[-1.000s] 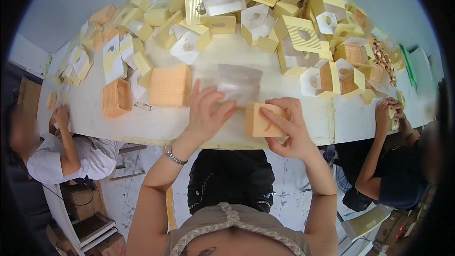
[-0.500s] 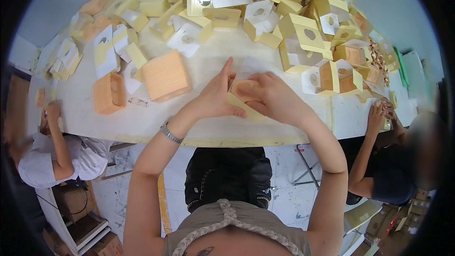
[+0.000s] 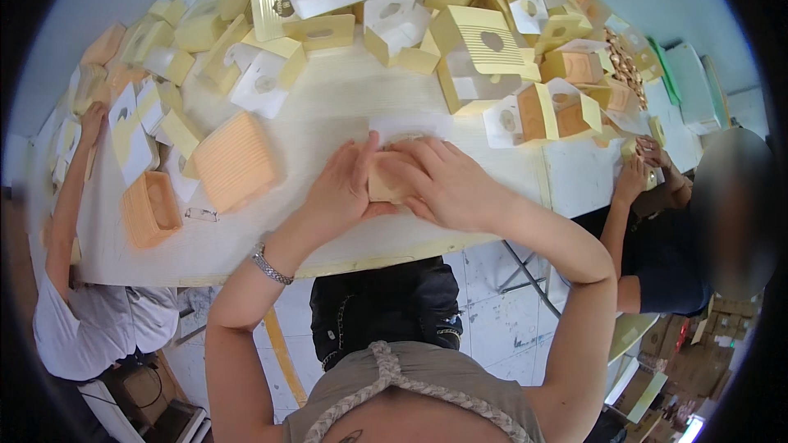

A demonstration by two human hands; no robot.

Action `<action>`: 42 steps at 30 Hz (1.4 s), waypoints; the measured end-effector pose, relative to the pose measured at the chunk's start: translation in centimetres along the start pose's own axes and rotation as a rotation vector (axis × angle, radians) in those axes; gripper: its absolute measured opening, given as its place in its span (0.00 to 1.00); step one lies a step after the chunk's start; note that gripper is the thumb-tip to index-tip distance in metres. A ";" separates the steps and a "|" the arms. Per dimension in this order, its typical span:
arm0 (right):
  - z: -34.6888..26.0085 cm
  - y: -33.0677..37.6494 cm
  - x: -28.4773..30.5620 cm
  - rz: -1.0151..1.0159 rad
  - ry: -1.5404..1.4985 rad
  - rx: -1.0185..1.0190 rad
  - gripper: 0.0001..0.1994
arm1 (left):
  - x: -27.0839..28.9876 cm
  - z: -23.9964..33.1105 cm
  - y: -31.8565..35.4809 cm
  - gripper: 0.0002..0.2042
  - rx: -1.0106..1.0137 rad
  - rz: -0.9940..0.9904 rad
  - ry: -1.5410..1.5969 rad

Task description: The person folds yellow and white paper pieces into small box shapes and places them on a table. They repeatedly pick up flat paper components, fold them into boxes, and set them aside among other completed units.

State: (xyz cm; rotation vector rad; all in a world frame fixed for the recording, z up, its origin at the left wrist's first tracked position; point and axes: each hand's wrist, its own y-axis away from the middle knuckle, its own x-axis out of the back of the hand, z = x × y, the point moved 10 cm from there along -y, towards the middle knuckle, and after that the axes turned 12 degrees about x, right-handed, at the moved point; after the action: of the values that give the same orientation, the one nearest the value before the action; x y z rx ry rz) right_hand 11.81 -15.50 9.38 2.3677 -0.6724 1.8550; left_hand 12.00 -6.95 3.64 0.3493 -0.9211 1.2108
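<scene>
Between my hands, just in from the table's near edge, is a small yellow paper box with an orange insert in it. My left hand grips its left side, thumb raised and fingers curled around the lower corner. Over the box's right side and top lies my right hand, fingers bent onto it and hiding much of it. A white flap stands out beyond my fingers. To the left rest a large ribbed orange tray, a smaller orange tray and a small clear piece.
Yellow and white folded boxes are heaped along the table's far side. Several opened boxes sit at the right. One co-worker's arm reaches in at the left; another's hands work at the right.
My view has turned, so the table's things sit further left. My hands have closed in around the box, and its white flap shows beyond my fingers. The left co-worker's arm now reaches forward.
</scene>
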 end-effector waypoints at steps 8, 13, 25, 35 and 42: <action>1.0 3.3 1.8 0.160 0.203 0.038 0.23 | 0.5 0.4 -0.3 0.50 0.000 0.009 -0.019; 0.3 2.5 1.5 0.149 0.303 0.088 0.20 | 0.2 -0.3 -0.3 0.46 0.022 0.004 0.056; 0.3 4.1 -1.8 0.020 0.394 -0.061 0.24 | -0.2 0.8 -0.4 0.41 0.025 0.011 -0.109; -2.0 3.1 -2.7 0.201 0.378 -0.002 0.26 | -1.5 0.3 -0.4 0.42 0.072 -0.091 -0.072; 0.9 5.1 -1.2 0.099 0.519 -0.179 0.26 | 4.5 2.6 0.1 0.40 0.034 0.122 -0.231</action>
State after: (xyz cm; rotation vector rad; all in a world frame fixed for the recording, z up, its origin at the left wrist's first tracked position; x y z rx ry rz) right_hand 10.55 -19.99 6.90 1.6653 -0.8545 2.2090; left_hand 11.13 -5.80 8.58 0.4731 -1.1353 1.3180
